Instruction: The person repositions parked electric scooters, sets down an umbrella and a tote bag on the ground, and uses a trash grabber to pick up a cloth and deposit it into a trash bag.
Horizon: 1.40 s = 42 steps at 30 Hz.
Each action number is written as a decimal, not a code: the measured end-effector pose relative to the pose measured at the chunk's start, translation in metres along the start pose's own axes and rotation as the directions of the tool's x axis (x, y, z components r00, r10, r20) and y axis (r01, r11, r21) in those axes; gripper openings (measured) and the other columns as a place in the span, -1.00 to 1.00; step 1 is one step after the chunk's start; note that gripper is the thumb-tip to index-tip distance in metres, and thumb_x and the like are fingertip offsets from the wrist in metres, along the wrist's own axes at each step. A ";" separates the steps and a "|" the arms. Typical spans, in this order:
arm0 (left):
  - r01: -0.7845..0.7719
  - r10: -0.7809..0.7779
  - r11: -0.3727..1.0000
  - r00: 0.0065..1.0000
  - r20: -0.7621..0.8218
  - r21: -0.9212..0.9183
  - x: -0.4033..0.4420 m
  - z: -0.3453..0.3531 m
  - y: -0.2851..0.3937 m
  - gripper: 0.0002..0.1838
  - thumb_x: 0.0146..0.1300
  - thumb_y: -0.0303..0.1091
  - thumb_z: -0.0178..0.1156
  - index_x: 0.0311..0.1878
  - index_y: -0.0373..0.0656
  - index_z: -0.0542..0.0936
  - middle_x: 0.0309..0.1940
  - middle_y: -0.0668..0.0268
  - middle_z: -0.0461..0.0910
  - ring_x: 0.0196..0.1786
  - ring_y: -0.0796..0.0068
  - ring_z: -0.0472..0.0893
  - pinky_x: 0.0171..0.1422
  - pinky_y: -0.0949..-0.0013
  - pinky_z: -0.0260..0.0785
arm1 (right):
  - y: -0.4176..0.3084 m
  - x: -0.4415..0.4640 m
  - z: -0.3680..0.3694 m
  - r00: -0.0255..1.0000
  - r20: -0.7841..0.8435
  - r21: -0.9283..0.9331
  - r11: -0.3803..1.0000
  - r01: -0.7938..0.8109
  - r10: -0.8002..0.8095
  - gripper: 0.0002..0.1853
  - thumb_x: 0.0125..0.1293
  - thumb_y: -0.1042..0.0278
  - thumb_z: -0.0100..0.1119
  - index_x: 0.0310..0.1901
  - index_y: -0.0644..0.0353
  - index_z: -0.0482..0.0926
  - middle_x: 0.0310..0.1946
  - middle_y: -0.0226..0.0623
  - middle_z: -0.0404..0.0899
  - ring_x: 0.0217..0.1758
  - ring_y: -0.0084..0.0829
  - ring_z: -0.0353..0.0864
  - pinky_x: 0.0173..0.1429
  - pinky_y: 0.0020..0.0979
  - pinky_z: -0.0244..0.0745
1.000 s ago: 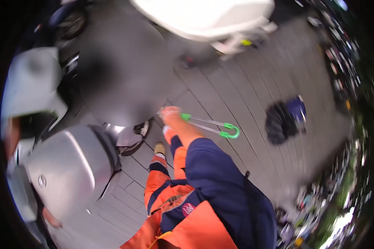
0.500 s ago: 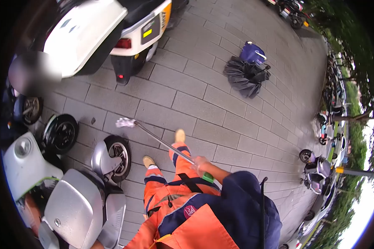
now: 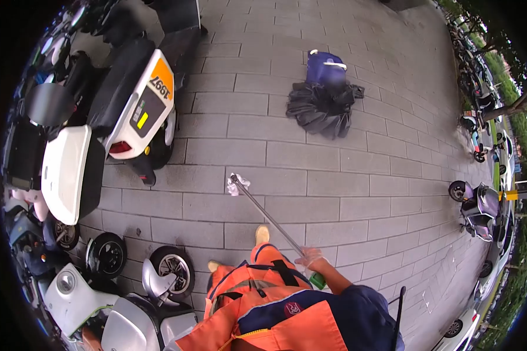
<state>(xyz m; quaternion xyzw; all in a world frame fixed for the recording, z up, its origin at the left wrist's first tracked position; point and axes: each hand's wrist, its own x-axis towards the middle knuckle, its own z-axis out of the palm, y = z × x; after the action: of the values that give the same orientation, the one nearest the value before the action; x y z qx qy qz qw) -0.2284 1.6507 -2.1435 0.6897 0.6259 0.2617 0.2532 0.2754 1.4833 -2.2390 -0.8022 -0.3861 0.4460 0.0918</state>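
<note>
My right hand [image 3: 313,259], in what looks like a thin clear glove, is closed around a long metal picker [image 3: 272,221] with a green handle [image 3: 317,279]. The shaft slants up and to the left over the paving. At its far tip is a crumpled whitish piece [image 3: 234,185], which looks like paper or tissue. My left hand does not show. Farther ahead, a black plastic bag [image 3: 322,110] lies spread on the ground against a blue container [image 3: 325,69] with a white handle.
A white scooter [image 3: 140,111] with a white rear box [image 3: 66,172] is parked at the left. More scooters, including a silver one [image 3: 125,327], crowd the lower left. A purple scooter [image 3: 479,212] and parked cars line the right. Grey paving [image 3: 240,123] lies between them.
The view has turned and steadied. The picker, whose green loop pointed right at first, now extends ahead with the whitish piece at its tip. The bag and container appear farther left than before.
</note>
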 end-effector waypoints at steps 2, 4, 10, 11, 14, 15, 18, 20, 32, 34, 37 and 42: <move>-0.010 0.012 0.998 1.000 0.029 -0.054 0.003 0.012 -0.004 -0.70 -0.01 -0.50 0.01 -0.15 -0.36 0.46 -0.25 0.18 0.51 -0.27 0.40 0.52 -0.25 0.42 0.37 | -0.003 -0.007 -0.004 0.998 -0.058 0.027 1.000 0.011 -0.009 -0.43 -0.07 -0.05 0.14 -0.04 0.13 0.39 -0.19 -0.04 0.49 -0.06 -0.07 0.45 0.01 -0.24 0.32; -0.035 0.043 0.994 0.996 0.076 -0.104 0.025 0.025 0.006 -0.71 -0.02 -0.52 0.02 -0.16 -0.36 0.46 -0.25 0.20 0.51 -0.28 0.41 0.52 -0.26 0.43 0.37 | -0.018 -0.018 -0.038 0.992 -0.071 0.143 0.985 -0.093 0.104 -0.48 -0.08 -0.04 0.13 -0.12 0.13 0.44 -0.20 -0.04 0.49 -0.05 -0.09 0.44 0.04 -0.24 0.31; 0.141 -0.073 0.982 0.891 0.449 -0.122 0.112 0.046 0.119 -0.70 -0.06 -0.58 -0.05 -0.18 -0.39 0.45 -0.32 0.16 0.52 -0.38 0.47 0.53 -0.29 0.52 0.39 | -0.015 0.025 -0.089 0.960 -0.219 0.253 0.961 -0.115 0.173 -0.32 -0.07 -0.04 0.17 0.06 0.23 0.32 -0.09 0.03 0.43 0.02 -0.09 0.40 0.07 -0.29 0.30; 0.165 -0.056 0.968 0.876 0.478 -0.189 0.128 0.055 0.122 -0.71 -0.04 -0.57 -0.06 -0.18 -0.39 0.45 -0.34 0.16 0.52 -0.41 0.46 0.54 -0.31 0.51 0.41 | -0.016 0.029 -0.095 0.958 -0.218 0.262 0.957 -0.126 0.186 -0.32 -0.07 -0.04 0.17 0.06 0.23 0.32 -0.09 0.03 0.43 0.02 -0.09 0.40 0.07 -0.29 0.30; 0.023 -0.030 0.999 0.900 0.435 0.022 0.164 0.088 0.135 -0.82 -0.01 -0.54 -0.04 -0.33 -0.32 0.51 -0.56 0.27 0.53 -0.51 0.47 0.55 -0.42 0.50 0.43 | -0.022 0.033 -0.108 0.941 -0.272 0.327 0.939 -0.107 0.202 -0.30 -0.06 -0.03 0.16 0.09 0.24 0.30 -0.04 0.03 0.40 0.05 -0.11 0.38 0.10 -0.34 0.29; -0.303 0.120 0.920 0.822 0.557 0.249 0.201 0.094 0.104 -0.85 0.00 -0.52 -0.02 -0.37 -0.30 0.52 -0.59 0.29 0.53 -0.54 0.49 0.55 -0.45 0.49 0.41 | -0.029 0.029 -0.119 0.941 -0.240 0.334 0.931 -0.149 0.237 -0.33 -0.04 -0.06 0.13 0.07 0.19 0.32 -0.02 -0.01 0.39 0.07 -0.14 0.37 0.12 -0.33 0.25; 0.112 -0.054 0.991 0.847 0.529 -0.078 0.314 0.141 0.081 -0.90 0.06 -0.45 0.02 -0.49 -0.21 0.50 -0.64 0.30 0.51 -0.65 0.55 0.48 -0.57 0.42 0.34 | -0.042 0.031 -0.140 0.932 -0.154 0.447 0.865 -0.230 0.327 -0.36 -0.03 -0.08 0.10 0.06 0.15 0.34 -0.02 -0.04 0.40 0.08 -0.16 0.36 0.13 -0.34 0.23; -0.049 0.023 0.998 0.829 0.559 0.032 0.377 0.160 0.149 -0.90 0.08 -0.42 0.04 -0.49 -0.19 0.48 -0.65 0.31 0.49 -0.65 0.59 0.46 -0.57 0.46 0.33 | -0.028 0.025 -0.117 0.928 -0.091 0.537 0.803 -0.261 0.362 -0.36 -0.03 -0.08 0.11 0.06 0.15 0.35 -0.03 -0.04 0.41 0.06 -0.16 0.38 0.10 -0.35 0.25; 0.073 0.721 0.686 0.068 0.690 -0.724 0.300 0.276 0.611 -0.56 -0.11 -0.36 0.13 -0.10 -0.33 0.42 -0.16 0.21 0.48 -0.08 0.37 0.47 0.07 0.30 0.27 | -0.023 -0.102 -0.061 0.734 0.115 0.956 0.126 -0.264 0.670 -0.27 -0.11 0.06 0.27 0.08 0.32 0.31 -0.17 -0.11 0.51 -0.08 -0.38 0.48 -0.02 -0.46 0.33; 0.213 0.771 0.636 -0.205 0.603 -0.742 0.233 0.269 0.670 -0.55 -0.14 -0.41 0.06 -0.09 -0.39 0.40 -0.17 0.11 0.48 -0.09 0.28 0.47 0.06 0.27 0.26 | -0.001 -0.100 -0.051 0.681 0.088 0.930 0.185 -0.318 0.727 -0.22 -0.12 0.06 0.29 0.10 0.38 0.25 -0.14 -0.08 0.50 -0.05 -0.38 0.48 0.00 -0.46 0.32; 0.559 0.763 0.618 -0.595 0.251 -0.553 0.166 0.252 0.740 -0.70 0.01 -0.37 0.01 -0.20 -0.36 0.44 -0.29 0.06 0.49 -0.21 0.13 0.49 -0.06 0.24 0.28 | 0.019 -0.095 -0.065 0.627 0.110 0.921 0.158 -0.356 0.771 -0.25 -0.14 0.34 0.36 0.10 0.46 0.23 -0.02 -0.14 0.43 0.00 -0.47 0.39 0.05 -0.49 0.28; 0.870 0.920 0.364 -0.392 -0.020 -0.331 0.055 0.267 0.782 -0.63 0.26 -0.25 -0.08 -0.23 -0.44 0.53 -0.34 0.06 0.54 -0.37 0.15 0.53 -0.29 0.28 0.42 | 0.060 -0.106 -0.128 0.564 0.110 0.924 0.124 -0.361 0.819 -0.25 -0.10 0.19 0.31 0.10 0.43 0.24 -0.01 -0.03 0.41 0.06 -0.37 0.41 0.09 -0.47 0.27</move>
<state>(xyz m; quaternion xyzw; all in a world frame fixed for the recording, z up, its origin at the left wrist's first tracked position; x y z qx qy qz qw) 0.5290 1.6306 -1.8081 0.2264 -0.3981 -0.1668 0.8732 0.3766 1.3933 -2.1255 -0.7846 0.3051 0.3801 0.3833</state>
